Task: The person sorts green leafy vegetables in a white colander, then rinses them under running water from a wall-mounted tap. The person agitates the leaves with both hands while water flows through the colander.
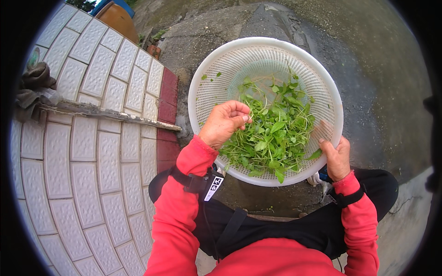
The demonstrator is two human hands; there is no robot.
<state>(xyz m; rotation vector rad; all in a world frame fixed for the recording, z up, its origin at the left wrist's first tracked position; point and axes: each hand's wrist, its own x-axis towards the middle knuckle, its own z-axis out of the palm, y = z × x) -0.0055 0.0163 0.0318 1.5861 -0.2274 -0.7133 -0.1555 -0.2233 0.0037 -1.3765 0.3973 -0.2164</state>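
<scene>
A round white plastic colander basket (297,51) stands before me, tilted, with a loose heap of leafy greens (272,138) on thin stems along its near side. My left hand (226,120) is over the heap's left edge, thumb and fingers pinched together at a thin green stem. With its thumb inside the rim and its fingers outside, my right hand (335,155) grips the basket at the lower right. One larger leaf lies just beside that thumb. A few small leaf bits stick to the basket's upper left wall.
A white tiled wall (100,151) with a dark red base runs along the left. A worn pole (114,115) leans there, grey cloth (36,86) at its far end. Beyond the wall stands a brown jar (117,20). Wet concrete ground (362,86) lies beyond and to the right.
</scene>
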